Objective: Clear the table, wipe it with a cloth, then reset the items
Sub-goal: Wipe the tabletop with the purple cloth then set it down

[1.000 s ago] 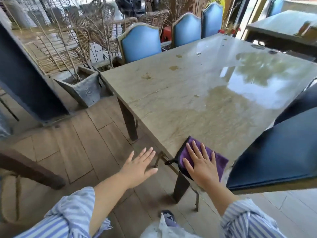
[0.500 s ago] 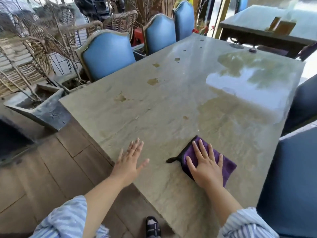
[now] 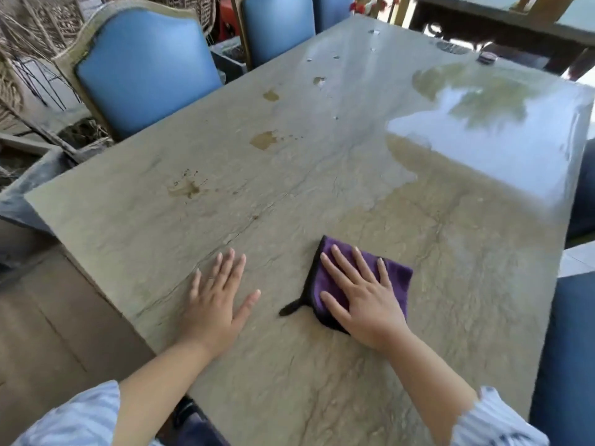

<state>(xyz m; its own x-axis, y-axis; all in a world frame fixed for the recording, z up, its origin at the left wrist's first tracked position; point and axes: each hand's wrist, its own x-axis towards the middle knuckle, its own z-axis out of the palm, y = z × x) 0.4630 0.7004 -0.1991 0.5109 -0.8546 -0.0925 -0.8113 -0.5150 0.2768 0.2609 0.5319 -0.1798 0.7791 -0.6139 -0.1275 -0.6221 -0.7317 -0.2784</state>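
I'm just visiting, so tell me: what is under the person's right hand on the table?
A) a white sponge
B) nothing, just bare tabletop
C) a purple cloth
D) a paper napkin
C: the right hand lies flat, fingers spread, on a purple cloth with a dark edge, which lies on the table.

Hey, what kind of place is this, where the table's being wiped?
Most likely a restaurant or café terrace: a long stone-topped dining table lined with matching blue upholstered chairs, a second table just beyond it, and wicker furniture crowded behind the chairs.
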